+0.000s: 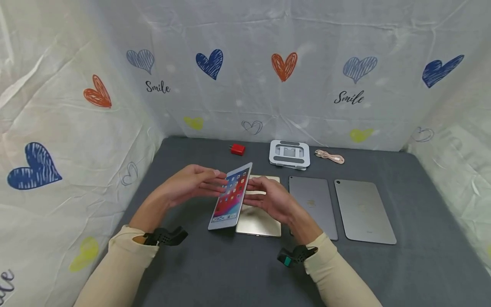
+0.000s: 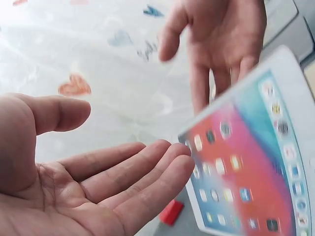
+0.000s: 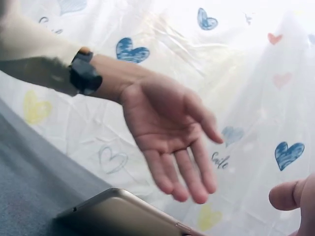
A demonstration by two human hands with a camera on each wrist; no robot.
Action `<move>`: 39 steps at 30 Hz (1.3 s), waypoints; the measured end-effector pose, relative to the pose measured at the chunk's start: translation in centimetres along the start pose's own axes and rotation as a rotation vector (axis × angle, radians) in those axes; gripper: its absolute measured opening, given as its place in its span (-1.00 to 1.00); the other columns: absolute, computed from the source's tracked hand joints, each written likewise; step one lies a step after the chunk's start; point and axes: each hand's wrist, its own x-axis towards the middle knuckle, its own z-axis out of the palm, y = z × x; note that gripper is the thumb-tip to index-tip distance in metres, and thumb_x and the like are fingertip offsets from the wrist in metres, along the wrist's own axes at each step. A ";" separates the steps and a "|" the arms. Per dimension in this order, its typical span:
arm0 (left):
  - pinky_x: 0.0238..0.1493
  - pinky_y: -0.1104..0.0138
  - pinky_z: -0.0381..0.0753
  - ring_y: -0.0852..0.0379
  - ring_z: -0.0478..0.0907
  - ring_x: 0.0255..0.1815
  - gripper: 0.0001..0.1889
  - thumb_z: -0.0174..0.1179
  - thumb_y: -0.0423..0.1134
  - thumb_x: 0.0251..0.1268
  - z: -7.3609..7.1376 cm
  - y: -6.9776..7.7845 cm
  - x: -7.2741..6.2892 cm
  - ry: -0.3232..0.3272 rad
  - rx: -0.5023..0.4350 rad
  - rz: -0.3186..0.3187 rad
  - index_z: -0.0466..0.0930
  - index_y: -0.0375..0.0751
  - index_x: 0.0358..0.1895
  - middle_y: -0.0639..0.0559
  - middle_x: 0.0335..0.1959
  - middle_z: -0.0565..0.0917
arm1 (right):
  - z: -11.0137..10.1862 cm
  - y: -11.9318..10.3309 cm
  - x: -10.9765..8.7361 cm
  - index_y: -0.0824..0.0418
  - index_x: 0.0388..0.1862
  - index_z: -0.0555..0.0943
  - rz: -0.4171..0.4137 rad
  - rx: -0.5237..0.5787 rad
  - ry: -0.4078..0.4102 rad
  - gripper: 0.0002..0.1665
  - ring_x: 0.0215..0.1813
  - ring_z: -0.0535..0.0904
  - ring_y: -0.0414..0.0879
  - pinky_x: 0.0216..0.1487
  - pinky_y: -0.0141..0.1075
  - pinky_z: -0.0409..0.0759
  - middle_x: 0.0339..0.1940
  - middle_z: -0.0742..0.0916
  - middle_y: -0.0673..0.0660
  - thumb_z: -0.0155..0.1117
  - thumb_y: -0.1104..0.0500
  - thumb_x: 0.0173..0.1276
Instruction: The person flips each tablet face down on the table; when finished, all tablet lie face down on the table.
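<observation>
A white-framed tablet [image 1: 232,198] with a lit home screen stands tilted between my two hands, its lower edge near the table. On the screen side, my left hand [image 1: 192,183] is spread, with straight fingertips right at the tablet's edge in the left wrist view. My right hand [image 1: 274,199] is at the other side, its straight fingers passing behind the tablet and the thumb apart from it. The right wrist view shows the tablet's gold back [image 3: 123,214] below my open left palm [image 3: 165,123]. Partly hidden behind the tilted tablet lies a gold tablet [image 1: 261,224].
Right of the gold tablet lie a dark grey tablet [image 1: 312,204] and a silver-grey tablet [image 1: 364,213], backs up. Along the table's rear are a red charger plug [image 1: 238,149], a folded silver stand [image 1: 289,160] and a coiled pale cable [image 1: 330,156]. Heart-printed sheets enclose the table.
</observation>
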 end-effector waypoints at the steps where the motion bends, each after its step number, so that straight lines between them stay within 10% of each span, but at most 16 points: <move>1: 0.44 -0.04 0.69 -0.35 0.65 0.43 -0.49 0.09 -0.12 0.79 0.3 0.4 0.0 -0.009 -0.004 0.007 0.50 -0.43 0.52 -0.39 0.53 0.56 | 0.0 -0.1 -0.1 0.46 0.62 0.34 -0.001 -0.008 0.001 -0.29 0.49 0.59 0.31 0.51 0.00 0.66 0.57 0.49 0.43 -0.10 -0.02 0.78; 12: 0.40 0.04 0.73 -0.42 0.55 0.50 -0.50 0.03 -0.19 0.82 0.9 2.1 -0.1 -0.045 -0.028 0.070 0.45 -0.52 0.52 -0.45 0.53 0.53 | 1.8 -1.4 0.5 0.51 0.59 0.35 -0.041 -0.014 -0.032 -0.33 0.51 0.56 0.32 0.52 -0.04 0.66 0.57 0.45 0.44 -0.14 0.05 0.78; 39: 0.39 0.04 0.75 -0.10 0.75 0.32 -0.45 0.02 -0.15 0.83 -3.5 1.5 -1.4 0.044 -0.027 0.017 0.38 -0.59 0.53 -0.48 0.54 0.49 | 5.5 -1.1 3.4 0.43 0.62 0.35 -0.059 0.019 -0.124 -0.35 0.50 0.54 0.27 0.65 0.08 0.51 0.59 0.48 0.37 -0.11 0.07 0.76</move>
